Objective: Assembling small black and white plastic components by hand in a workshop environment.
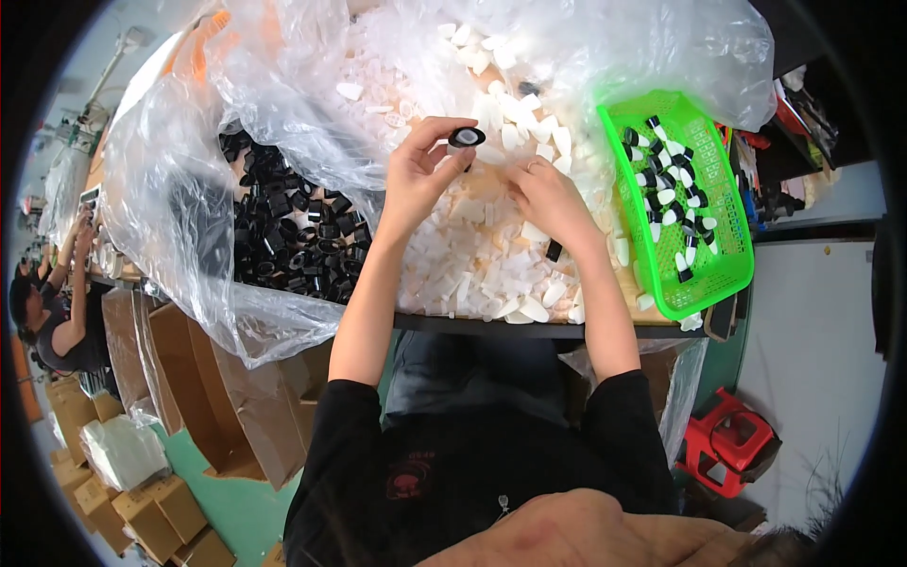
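My left hand (422, 170) is raised over the work table, its thumb and fingers closed on a black oval cap (467, 138) with a whitish inside facing up. To its right, my right hand (553, 200) is low over a heap of small translucent pieces (468, 269). Its fingers are bent together; what they hold, if anything, is hidden. Glossy black caps (293, 227) fill a clear plastic bag to the left of my left forearm. White tapered pieces (518, 113) are strewn beyond my hands. One black piece (554, 250) lies beside my right wrist.
On the right stands a green plastic basket (736, 227) with several black-and-white assembled pieces (671, 180). Clear plastic sheeting (179, 217) spreads around the table. Cardboard boxes (203, 378) are on the floor at left, a red stool (723, 439) at right. Another person (66, 317) works far left.
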